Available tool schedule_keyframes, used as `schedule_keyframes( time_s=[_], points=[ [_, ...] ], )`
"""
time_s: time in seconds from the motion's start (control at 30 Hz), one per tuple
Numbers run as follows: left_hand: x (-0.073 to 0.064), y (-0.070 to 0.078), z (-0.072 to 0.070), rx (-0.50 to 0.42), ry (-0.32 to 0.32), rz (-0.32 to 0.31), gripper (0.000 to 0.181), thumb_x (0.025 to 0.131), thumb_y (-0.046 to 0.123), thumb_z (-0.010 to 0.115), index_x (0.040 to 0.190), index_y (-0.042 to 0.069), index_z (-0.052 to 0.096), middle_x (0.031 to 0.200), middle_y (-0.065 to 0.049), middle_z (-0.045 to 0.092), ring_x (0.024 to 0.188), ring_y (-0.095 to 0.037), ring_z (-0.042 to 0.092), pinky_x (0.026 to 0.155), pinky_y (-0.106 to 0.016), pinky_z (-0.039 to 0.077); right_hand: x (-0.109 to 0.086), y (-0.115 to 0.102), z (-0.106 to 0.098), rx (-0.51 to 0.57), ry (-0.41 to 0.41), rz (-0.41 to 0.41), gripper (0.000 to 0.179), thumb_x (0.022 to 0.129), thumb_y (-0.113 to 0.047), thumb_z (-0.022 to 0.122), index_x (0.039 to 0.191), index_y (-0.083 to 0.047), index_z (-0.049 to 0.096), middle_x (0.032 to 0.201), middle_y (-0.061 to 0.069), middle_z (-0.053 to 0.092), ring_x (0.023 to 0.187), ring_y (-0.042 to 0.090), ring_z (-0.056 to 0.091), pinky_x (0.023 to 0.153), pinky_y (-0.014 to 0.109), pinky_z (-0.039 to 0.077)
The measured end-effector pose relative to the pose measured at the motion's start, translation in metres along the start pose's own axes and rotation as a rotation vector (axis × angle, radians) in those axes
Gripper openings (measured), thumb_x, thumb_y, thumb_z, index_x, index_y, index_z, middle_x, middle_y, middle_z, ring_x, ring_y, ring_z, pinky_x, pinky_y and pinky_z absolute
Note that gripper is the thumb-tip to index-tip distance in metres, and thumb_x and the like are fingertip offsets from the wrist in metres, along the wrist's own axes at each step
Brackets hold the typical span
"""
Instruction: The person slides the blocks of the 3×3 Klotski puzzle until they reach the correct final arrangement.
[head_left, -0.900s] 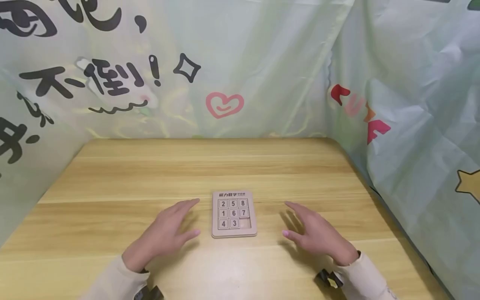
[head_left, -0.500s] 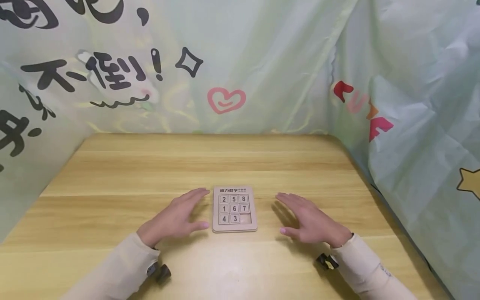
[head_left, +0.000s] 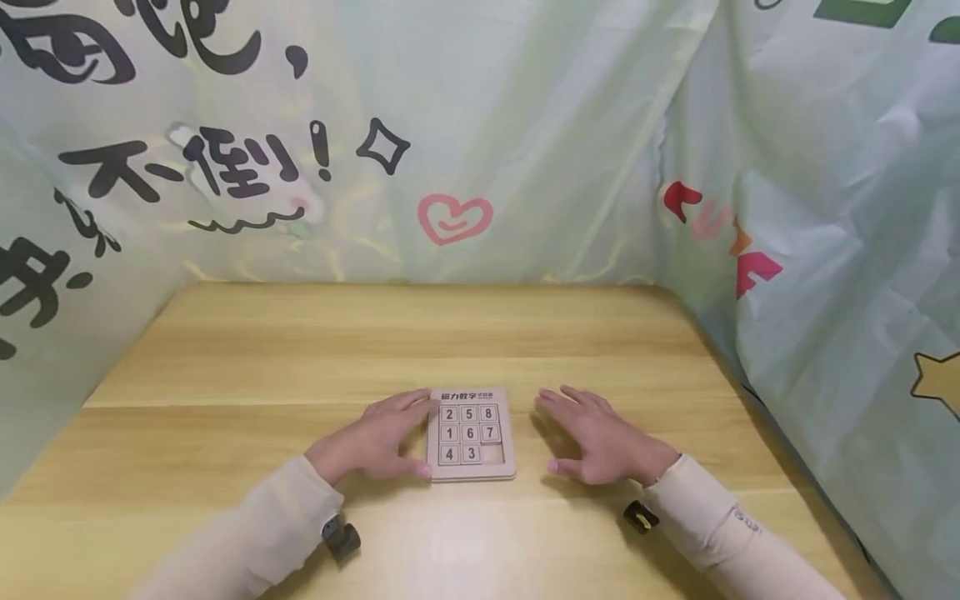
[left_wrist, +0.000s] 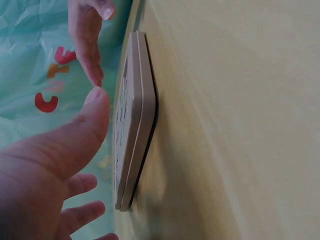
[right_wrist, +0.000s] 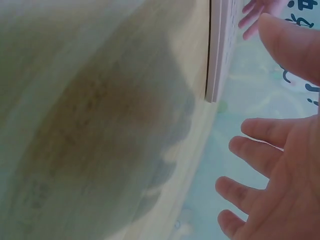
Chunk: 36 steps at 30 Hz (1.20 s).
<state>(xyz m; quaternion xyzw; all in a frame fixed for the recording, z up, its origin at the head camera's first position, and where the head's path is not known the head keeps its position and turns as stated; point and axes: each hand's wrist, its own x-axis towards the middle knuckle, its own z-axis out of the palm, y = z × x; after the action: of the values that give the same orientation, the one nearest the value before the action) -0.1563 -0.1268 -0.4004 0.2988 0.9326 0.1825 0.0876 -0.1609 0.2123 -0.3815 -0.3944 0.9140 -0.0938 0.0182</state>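
Note:
A pinkish-beige number sliding puzzle [head_left: 472, 472] lies flat on the wooden table, with tiles 1 to 8 in a square grid and a gap at its lower right corner. At its left edge is my left hand [head_left: 378, 437], thumb and fingers spread apart; its fingertips overlap the rim in the head view. The left wrist view shows the thumb [left_wrist: 75, 135] close above the puzzle's side, and I cannot tell whether it touches. To the right, apart from the puzzle, my right hand [head_left: 603, 437] hovers over the table with fingers spread, its palm [right_wrist: 295, 185] holding nothing.
The wooden table [head_left: 420, 333] reaches back to a pale green printed curtain [head_left: 525, 125] with dark characters and a pink heart. Another curtain [head_left: 847, 250] hangs along the right side. Both sleeves carry small dark devices near the wrists.
Both hands have moved inward toward the puzzle, the left hand arriving at its left edge. The right hand has come nearer but stays apart. The puzzle's tiles look the same.

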Motion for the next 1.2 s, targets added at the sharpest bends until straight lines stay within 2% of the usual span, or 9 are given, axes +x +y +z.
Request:
schedule_keyframes(
  time_s=[0.23, 0.53, 0.7, 0.83, 0.97, 1.2],
  points=[
    [0.01, 0.002, 0.001, 0.016, -0.044, 0.0, 0.103, 0.065, 0.059, 0.07, 0.143, 0.01, 0.026, 0.149, -0.009, 0.018, 0.134, -0.03, 0.018, 0.107, -0.05, 0.016, 0.008, -0.001, -0.002, -0.003, -0.031, 0.03, 0.081, 0.079, -0.047, 0.063, 0.139, -0.002, 0.033, 0.141, 0.016, 0.035, 0.129, 0.041, 0.024, 0.103, 0.058, 0.018],
    [0.018, 0.003, 0.001, 0.076, -0.065, 0.003, 0.106, 0.066, 0.065, 0.065, 0.143, 0.005, 0.024, 0.15, -0.01, 0.017, 0.135, -0.03, 0.016, 0.108, -0.047, 0.014, 0.017, 0.002, -0.001, -0.013, -0.054, 0.005, 0.083, 0.079, -0.05, 0.061, 0.14, -0.002, 0.031, 0.144, 0.015, 0.031, 0.13, 0.041, 0.023, 0.103, 0.058, 0.018],
    [0.021, 0.005, 0.001, 0.102, -0.093, -0.026, 0.106, 0.066, 0.066, 0.064, 0.144, 0.006, 0.024, 0.15, -0.009, 0.015, 0.135, -0.034, 0.014, 0.107, -0.051, 0.013, 0.021, -0.002, -0.001, 0.011, -0.078, 0.005, 0.084, 0.078, -0.049, 0.064, 0.14, -0.003, 0.032, 0.143, 0.015, 0.032, 0.131, 0.041, 0.022, 0.104, 0.057, 0.016],
    [0.024, 0.004, -0.002, 0.124, -0.092, -0.056, 0.107, 0.064, 0.067, 0.064, 0.143, 0.007, 0.026, 0.15, -0.009, 0.016, 0.134, -0.036, 0.016, 0.106, -0.053, 0.016, 0.027, -0.006, 0.001, 0.012, -0.094, 0.0, 0.083, 0.077, -0.048, 0.065, 0.139, -0.005, 0.033, 0.144, 0.013, 0.032, 0.131, 0.04, 0.021, 0.105, 0.056, 0.016],
    [0.026, 0.003, -0.006, 0.115, -0.104, -0.087, 0.106, 0.063, 0.066, 0.066, 0.143, 0.009, 0.027, 0.15, -0.008, 0.018, 0.133, -0.037, 0.016, 0.106, -0.054, 0.015, 0.033, -0.01, 0.003, 0.023, -0.111, -0.012, 0.083, 0.076, -0.047, 0.066, 0.14, -0.006, 0.033, 0.144, 0.011, 0.031, 0.131, 0.04, 0.021, 0.105, 0.056, 0.015],
    [0.031, -0.001, -0.006, 0.124, -0.114, -0.1, 0.106, 0.063, 0.066, 0.067, 0.143, 0.009, 0.026, 0.15, -0.008, 0.019, 0.134, -0.037, 0.015, 0.107, -0.052, 0.014, 0.04, -0.013, 0.004, 0.007, -0.14, -0.024, 0.086, 0.077, -0.05, 0.064, 0.141, -0.005, 0.03, 0.145, 0.011, 0.028, 0.133, 0.038, 0.018, 0.106, 0.055, 0.01]
  ],
)
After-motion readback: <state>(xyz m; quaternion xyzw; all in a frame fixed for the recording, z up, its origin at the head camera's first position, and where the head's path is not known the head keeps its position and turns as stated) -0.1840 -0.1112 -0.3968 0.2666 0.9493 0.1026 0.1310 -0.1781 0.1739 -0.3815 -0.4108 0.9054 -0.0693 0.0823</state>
